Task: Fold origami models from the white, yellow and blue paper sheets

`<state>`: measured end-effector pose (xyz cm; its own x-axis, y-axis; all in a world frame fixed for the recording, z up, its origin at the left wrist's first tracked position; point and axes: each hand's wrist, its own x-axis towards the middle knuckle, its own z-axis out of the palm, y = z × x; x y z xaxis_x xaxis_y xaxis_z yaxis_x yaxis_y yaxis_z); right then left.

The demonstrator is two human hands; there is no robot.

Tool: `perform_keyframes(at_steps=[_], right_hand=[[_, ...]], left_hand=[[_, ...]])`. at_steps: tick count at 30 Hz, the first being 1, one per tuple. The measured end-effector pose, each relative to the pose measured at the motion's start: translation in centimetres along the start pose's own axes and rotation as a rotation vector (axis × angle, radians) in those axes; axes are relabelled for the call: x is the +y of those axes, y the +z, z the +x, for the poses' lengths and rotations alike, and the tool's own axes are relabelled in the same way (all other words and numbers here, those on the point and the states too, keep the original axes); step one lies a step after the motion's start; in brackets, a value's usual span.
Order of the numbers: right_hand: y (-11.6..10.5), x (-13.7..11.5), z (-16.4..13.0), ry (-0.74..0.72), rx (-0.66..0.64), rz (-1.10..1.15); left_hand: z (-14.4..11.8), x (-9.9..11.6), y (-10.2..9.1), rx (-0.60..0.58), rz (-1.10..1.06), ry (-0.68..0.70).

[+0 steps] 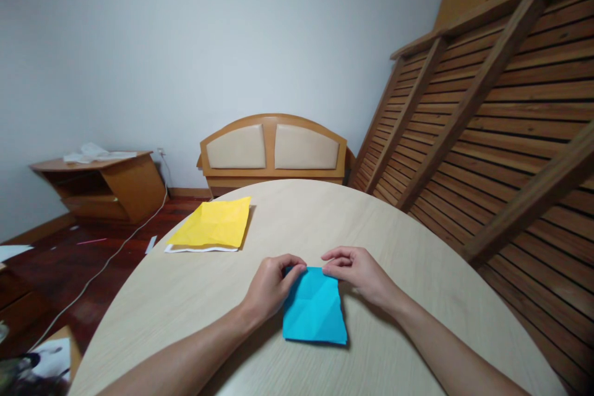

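Landmark: I am taking the round wooden table (408, 272) as my reference for every place below.
Blue paper: I am watching a creased blue paper sheet (315, 308) lying flat at the table's near edge, straight in front of me.
Left hand: my left hand (271, 288) is pinching the sheet's far left corner, fingers curled nearly closed on it.
Right hand: my right hand (357, 271) is pressing on the far right corner, fingertips bent down and drawn together over the edge.
Progress: I am judging the folding as under way; crease lines are already showing across the sheet, yet it is still lying as a plain rectangle, so most shaping seems left.
Yellow paper: a yellow sheet (211, 224) is resting on a white sheet (200, 249) toward the table's far left edge, well apart from both hands.
Beyond the table: a wooden bench (273, 151) is standing against the wall.
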<state>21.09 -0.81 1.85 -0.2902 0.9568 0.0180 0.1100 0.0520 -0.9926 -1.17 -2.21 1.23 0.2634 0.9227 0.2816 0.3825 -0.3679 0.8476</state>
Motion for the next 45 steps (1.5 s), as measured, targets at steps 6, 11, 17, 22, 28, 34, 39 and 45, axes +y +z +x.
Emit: perform_keyframes(at_steps=[6, 11, 17, 22, 28, 34, 39, 45], right_hand=[[-0.5, 0.8, 0.5, 0.035, 0.055, 0.095], [0.9, -0.2, -0.5, 0.079, -0.046, 0.177], [1.3, 0.1, -0.3, 0.056, -0.108, 0.145], [1.1, 1.3, 0.7, -0.076, 0.104, -0.002], [1.2, 1.4, 0.5, -0.206, 0.187, -0.253], [0.6, 2.0, 0.8, -0.195, 0.132, -0.305], [0.3, 2.1, 0.8, -0.216, 0.12, -0.366], [0.3, 2.1, 0.6, -0.246, 0.101, -0.428]], left_hand=[[0.1, -0.1, -0.2, 0.053, 0.02, 0.003], [0.0, -0.1, -0.2, 0.094, 0.007, 0.024], [0.4, -0.3, -0.3, 0.178, -0.095, -0.054], [0.4, -0.7, 0.3, 0.007, -0.139, -0.114], [0.2, -1.2, 0.6, -0.038, -0.039, -0.054], [0.0, -1.1, 0.2, -0.083, 0.112, 0.0], [0.0, -1.4, -0.1, -0.083, 0.145, 0.02], [0.2, -1.5, -0.7, -0.04, 0.285, -0.019]])
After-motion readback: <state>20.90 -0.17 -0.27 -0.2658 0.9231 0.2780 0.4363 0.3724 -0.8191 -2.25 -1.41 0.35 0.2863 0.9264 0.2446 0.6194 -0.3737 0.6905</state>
